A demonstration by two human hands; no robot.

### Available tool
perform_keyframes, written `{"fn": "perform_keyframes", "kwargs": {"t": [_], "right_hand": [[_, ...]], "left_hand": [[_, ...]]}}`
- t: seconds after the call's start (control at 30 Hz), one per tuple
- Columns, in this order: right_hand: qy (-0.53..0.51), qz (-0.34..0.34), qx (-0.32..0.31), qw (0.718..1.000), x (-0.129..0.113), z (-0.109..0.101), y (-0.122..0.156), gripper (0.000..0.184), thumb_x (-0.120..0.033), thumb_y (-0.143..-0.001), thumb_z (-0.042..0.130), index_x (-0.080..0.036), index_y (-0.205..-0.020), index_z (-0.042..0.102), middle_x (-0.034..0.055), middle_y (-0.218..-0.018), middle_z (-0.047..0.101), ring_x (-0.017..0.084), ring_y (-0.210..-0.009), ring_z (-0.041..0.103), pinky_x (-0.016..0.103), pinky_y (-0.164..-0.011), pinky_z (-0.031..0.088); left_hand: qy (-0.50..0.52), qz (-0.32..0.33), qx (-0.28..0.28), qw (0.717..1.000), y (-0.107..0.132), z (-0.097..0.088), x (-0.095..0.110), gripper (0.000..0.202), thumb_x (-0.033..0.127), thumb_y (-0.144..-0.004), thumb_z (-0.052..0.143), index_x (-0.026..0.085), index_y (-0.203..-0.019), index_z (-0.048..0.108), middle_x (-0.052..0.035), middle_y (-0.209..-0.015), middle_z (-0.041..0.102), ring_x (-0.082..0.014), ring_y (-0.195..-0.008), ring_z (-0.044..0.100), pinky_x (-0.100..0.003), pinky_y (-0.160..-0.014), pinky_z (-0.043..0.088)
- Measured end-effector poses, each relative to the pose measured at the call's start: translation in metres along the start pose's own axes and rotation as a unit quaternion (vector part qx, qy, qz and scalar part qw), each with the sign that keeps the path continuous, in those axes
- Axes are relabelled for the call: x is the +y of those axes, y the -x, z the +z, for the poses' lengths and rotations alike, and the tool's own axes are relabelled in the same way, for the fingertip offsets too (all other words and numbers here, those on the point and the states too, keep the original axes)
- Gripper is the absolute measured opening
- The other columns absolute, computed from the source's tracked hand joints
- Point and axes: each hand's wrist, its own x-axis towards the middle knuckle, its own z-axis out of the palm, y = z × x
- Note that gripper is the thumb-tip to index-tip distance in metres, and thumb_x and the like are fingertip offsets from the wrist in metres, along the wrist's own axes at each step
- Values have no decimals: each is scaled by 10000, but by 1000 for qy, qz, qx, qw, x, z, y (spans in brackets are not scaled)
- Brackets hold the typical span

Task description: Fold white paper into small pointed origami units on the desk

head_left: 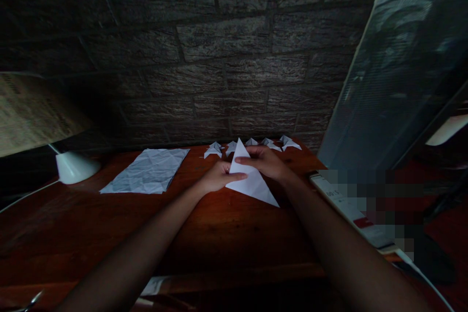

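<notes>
Both my hands hold a folded sheet of white paper (252, 186) above the wooden table. It is creased into a pointed triangular shape, one tip up and another toward the lower right. My left hand (221, 176) grips its left edge, the thumb lying across the front. Higher on the right edge is my right hand (266, 160), its thumb also pressed on the front face. The other fingers are mostly hidden behind the paper. Behind my hands stands a row of several small folded paper figures (214, 149), partly covered by the paper and my fingers.
A stack of crumpled white sheets (148, 170) lies on the wooden table (219, 234) to the left. A lamp with a white base (75, 166) stands at the far left. A tablet-like flat object (343, 200) lies along the right edge. A brick wall (241, 68) rises behind.
</notes>
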Motion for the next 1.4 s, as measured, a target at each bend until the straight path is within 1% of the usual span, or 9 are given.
{"fn": "perform_keyframes", "kwargs": {"t": [0.1, 0.27, 0.5, 0.6, 0.8, 1.0, 1.17, 1.3, 1.4], "right_hand": [[20, 24, -1, 1000, -1, 1, 3, 321, -429, -652, 803, -136, -770, 748, 25, -739, 698, 135, -625, 572, 248, -557, 435], [1, 12, 10, 1000, -1, 2, 2, 369, -510, -698, 761, -146, -754, 736, 11, -707, 679, 121, -604, 552, 240, -552, 423], [-71, -44, 121, 989, 3, 4, -5, 307, -456, -697, 786, -196, -856, 751, 1, -807, 709, 121, -677, 573, 250, -644, 452], [-73, -35, 123, 989, 2, 5, -6, 307, -450, -686, 791, -196, -855, 755, 7, -824, 720, 131, -691, 584, 266, -660, 458], [-94, -64, 158, 981, -2, 5, -5, 277, -385, -668, 805, -205, -873, 757, 16, -883, 743, 151, -795, 631, 294, -768, 488], [-101, -50, 165, 980, 0, 3, -7, 297, -410, -672, 799, -207, -887, 763, 26, -916, 749, 158, -799, 635, 300, -754, 489], [-126, -36, 165, 978, 0, 3, -7, 325, -445, -644, 818, -202, -850, 756, 18, -858, 737, 150, -740, 615, 286, -699, 475], [-127, -38, 180, 975, -4, 3, -7, 322, -463, -664, 797, -201, -839, 728, 17, -838, 718, 151, -745, 612, 283, -695, 467], [-130, -49, 201, 970, -4, 1, -7, 355, -462, -675, 786, -215, -919, 715, 22, -919, 717, 151, -796, 618, 273, -711, 480]], "left_hand": [[0, 5, -11, 1000, 1, 2, 1, 335, 407, -691, 791, 115, -847, 742, -27, -734, 694, -118, -608, 557, -245, -589, 429], [1, 6, -8, 1000, 1, 3, 3, 313, 399, -691, 782, 116, -816, 729, -31, -748, 690, -121, -622, 559, -249, -605, 438], [-30, 9, -39, 999, 5, 5, 10, 292, 415, -701, 774, 134, -761, 725, 2, -672, 653, -115, -591, 538, -232, -573, 425], [-28, 12, -36, 999, 5, 5, 11, 297, 421, -702, 775, 137, -775, 728, -3, -687, 660, -117, -599, 542, -233, -581, 427], [-34, 10, -45, 998, 4, 5, 9, 283, 402, -709, 768, 128, -735, 703, 7, -644, 621, -101, -572, 502, -219, -547, 380], [-16, -7, -45, 999, 4, 6, 8, 283, 394, -714, 762, 124, -780, 711, -1, -674, 643, -110, -585, 524, -232, -569, 401], [-25, -3, -47, 999, 4, 6, 8, 282, 402, -714, 762, 130, -769, 711, 3, -670, 643, -114, -586, 525, -233, -565, 399], [0, -5, -36, 999, 4, 5, 8, 301, 414, -702, 775, 130, -776, 709, 3, -684, 652, -112, -596, 536, -234, -589, 410], [19, 0, 17, 1000, 3, 5, 8, 340, 439, -678, 796, 126, -777, 712, -6, -696, 669, -115, -601, 547, -233, -588, 414]]}}
